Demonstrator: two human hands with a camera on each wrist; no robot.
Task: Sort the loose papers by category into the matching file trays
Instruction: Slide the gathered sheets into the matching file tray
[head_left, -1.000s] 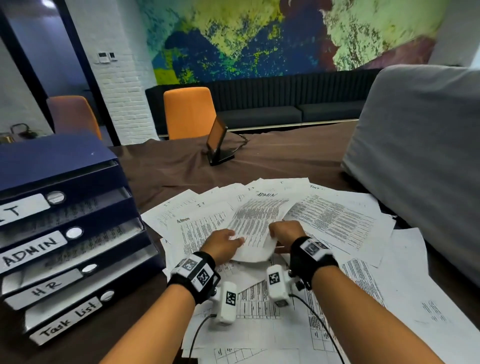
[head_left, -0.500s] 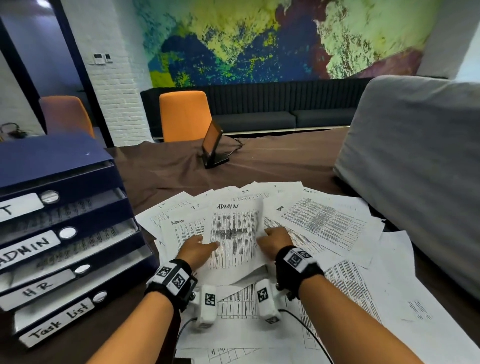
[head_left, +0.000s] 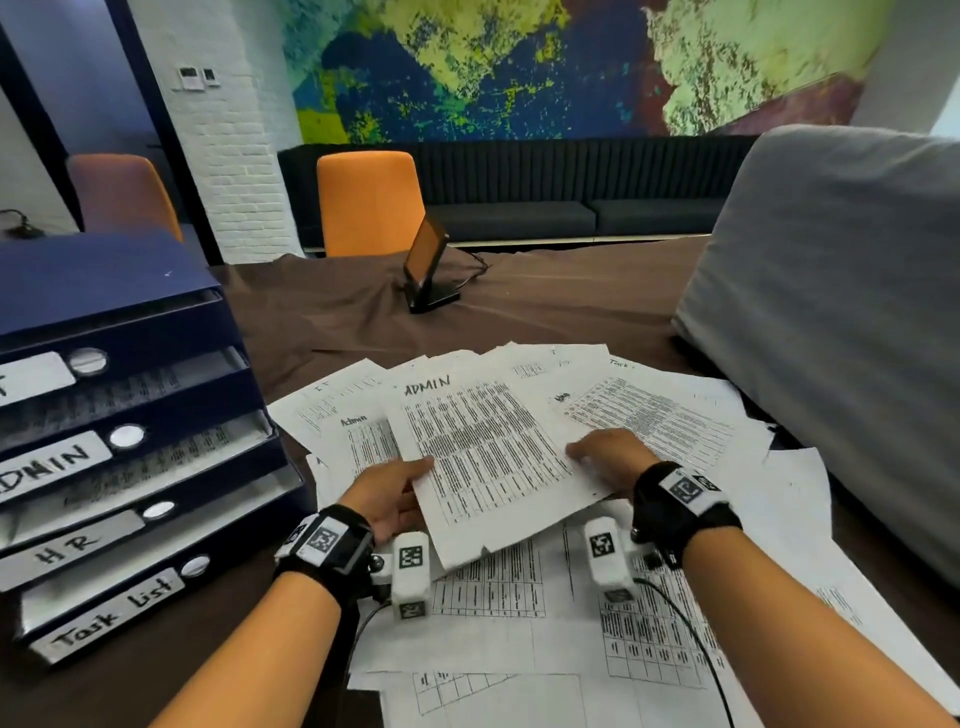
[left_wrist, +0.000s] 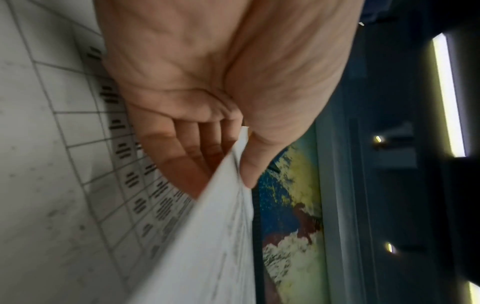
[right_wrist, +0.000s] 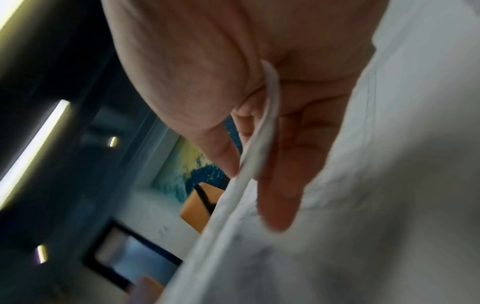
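Note:
A printed sheet headed ADMIN (head_left: 483, 452) is held just above the spread of loose papers (head_left: 665, 415) on the brown table. My left hand (head_left: 395, 491) pinches its left edge, thumb on top and fingers underneath; the left wrist view shows the sheet (left_wrist: 215, 226) between thumb and fingers. My right hand (head_left: 608, 457) pinches the right edge, and the right wrist view shows the paper edge (right_wrist: 259, 144) between thumb and fingers. A dark blue stack of file trays (head_left: 171, 332) stands at the left, with labels ADMIN (head_left: 49, 465), HR (head_left: 67, 551) and Task List (head_left: 111, 613).
More papers lie under and in front of my wrists (head_left: 519, 639). A grey cushion (head_left: 841, 322) rises along the right side. A small black stand with a screen (head_left: 428, 270) sits at the far middle of the table, with orange chairs (head_left: 369, 202) behind.
The ADMIN sheet has risen from a curled, half-lifted state to lie flat between both hands and turned a little left. My view has shifted slightly right.

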